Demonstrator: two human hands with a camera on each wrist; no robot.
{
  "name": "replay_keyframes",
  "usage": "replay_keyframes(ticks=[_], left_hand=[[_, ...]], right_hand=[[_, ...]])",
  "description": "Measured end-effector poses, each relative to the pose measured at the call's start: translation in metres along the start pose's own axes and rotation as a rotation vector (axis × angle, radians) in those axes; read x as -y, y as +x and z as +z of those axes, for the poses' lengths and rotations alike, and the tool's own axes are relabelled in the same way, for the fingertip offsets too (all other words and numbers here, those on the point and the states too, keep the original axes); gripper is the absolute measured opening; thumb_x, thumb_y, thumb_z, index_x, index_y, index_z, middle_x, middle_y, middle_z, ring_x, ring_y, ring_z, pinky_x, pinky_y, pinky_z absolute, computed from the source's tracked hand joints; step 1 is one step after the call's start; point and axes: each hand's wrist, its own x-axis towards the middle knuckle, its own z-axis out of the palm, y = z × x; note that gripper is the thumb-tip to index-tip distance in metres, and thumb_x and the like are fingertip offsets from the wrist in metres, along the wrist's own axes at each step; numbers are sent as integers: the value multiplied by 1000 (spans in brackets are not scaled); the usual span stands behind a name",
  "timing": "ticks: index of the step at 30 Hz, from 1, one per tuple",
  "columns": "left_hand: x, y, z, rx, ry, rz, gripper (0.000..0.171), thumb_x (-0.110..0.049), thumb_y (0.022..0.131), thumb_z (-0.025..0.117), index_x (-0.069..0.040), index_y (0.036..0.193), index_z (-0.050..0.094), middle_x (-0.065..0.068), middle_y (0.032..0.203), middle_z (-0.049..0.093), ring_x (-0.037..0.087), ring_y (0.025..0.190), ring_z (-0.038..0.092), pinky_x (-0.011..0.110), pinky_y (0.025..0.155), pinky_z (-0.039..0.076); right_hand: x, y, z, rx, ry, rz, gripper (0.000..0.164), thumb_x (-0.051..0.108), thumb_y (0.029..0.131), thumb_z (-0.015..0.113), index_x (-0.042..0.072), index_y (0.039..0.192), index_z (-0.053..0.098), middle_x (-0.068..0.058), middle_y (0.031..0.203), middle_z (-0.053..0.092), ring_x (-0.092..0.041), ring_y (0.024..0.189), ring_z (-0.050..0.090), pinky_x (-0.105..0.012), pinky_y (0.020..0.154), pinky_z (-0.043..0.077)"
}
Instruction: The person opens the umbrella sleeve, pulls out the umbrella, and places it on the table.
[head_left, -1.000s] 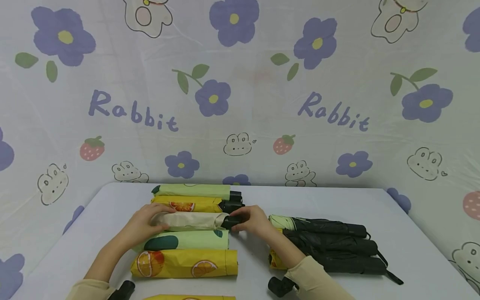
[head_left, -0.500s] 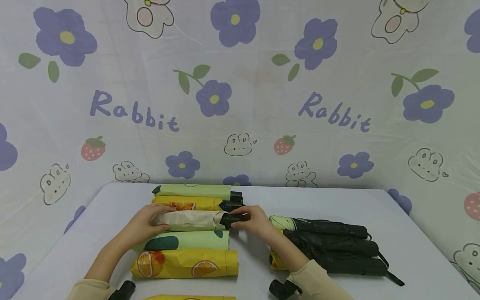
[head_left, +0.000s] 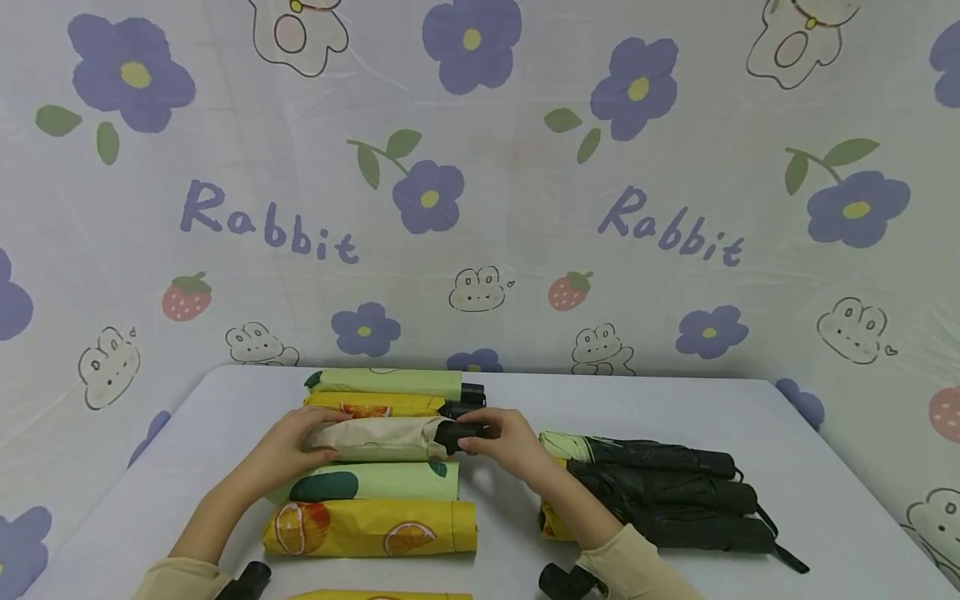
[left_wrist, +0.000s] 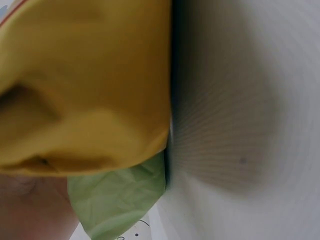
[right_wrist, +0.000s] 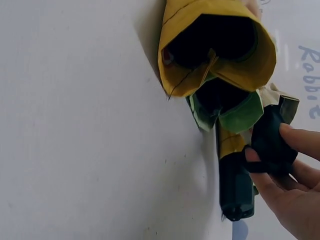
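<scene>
A cream umbrella sleeve (head_left: 386, 439) lies crosswise between both hands, with the black end of a folded umbrella (head_left: 447, 435) showing at its right opening. My left hand (head_left: 288, 450) grips the sleeve's left end between thumb and fingers. Thumb and fingertips of my right hand (head_left: 506, 442) pinch the black end; the right wrist view shows a black strap (right_wrist: 257, 166) at these fingers. Just nearer lie a green sleeve (head_left: 390, 481) and a yellow orange-print sleeve (head_left: 360, 533), whose right ends gape hollow in the right wrist view. The left wrist view is mostly filled by yellow fabric (left_wrist: 90, 90).
Behind the cream sleeve, a green-covered umbrella (head_left: 390, 381) and a yellow-covered umbrella (head_left: 405, 404) lie with black ends out. Several folded black umbrellas (head_left: 667, 500) lie at right, near my right forearm. Another yellow sleeve (head_left: 382, 595) shows at the bottom edge of the head view.
The right hand and the black umbrella end have risen slightly and shifted a little left in the head view. The left hand keeps its place on the cream sleeve.
</scene>
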Motion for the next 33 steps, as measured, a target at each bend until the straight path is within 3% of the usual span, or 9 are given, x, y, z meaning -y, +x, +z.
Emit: replay_keyframes(ticks=[6, 13, 16, 22, 33], left_hand=[[-1, 0, -1, -4, 5, -1, 46, -13, 81, 78, -10, 125, 63, 11, 123, 66, 36, 117, 57, 58, 100, 42], [1, -1, -1, 4, 16, -8, 46, -18, 82, 79, -11, 125, 64, 9, 124, 65, 35, 116, 57, 57, 99, 43], [2, -1, -1, 9, 5, -17, 49, -20, 80, 80, -11, 125, 63, 10, 125, 65, 35, 117, 56, 57, 99, 43], [1, -1, 0, 22, -17, -39, 55, -17, 78, 81, -9, 129, 61, 12, 127, 64, 38, 118, 55, 59, 99, 42], [4, -2, 1, 24, -16, -44, 52, -14, 77, 81, -10, 126, 62, 12, 125, 64, 37, 117, 56, 58, 99, 43]], right_hand=[[8, -3, 2, -57, 70, 87, 32, 14, 86, 74, 9, 117, 70, -14, 119, 69, -17, 94, 70, -33, 82, 57], [9, -1, 1, -69, 66, 113, 34, 18, 79, 81, 12, 112, 74, -10, 116, 71, -14, 95, 66, -28, 81, 55], [8, -2, 1, -65, 73, 123, 33, 20, 80, 81, 13, 111, 74, -9, 113, 72, -12, 92, 67, -29, 80, 56], [15, -5, 4, -101, 146, 174, 33, 20, 84, 77, 9, 115, 72, -12, 107, 73, -16, 87, 68, -41, 88, 55], [13, -6, 1, -159, 293, 270, 32, 23, 87, 73, 7, 115, 72, -11, 121, 67, -13, 93, 65, -39, 94, 54]])
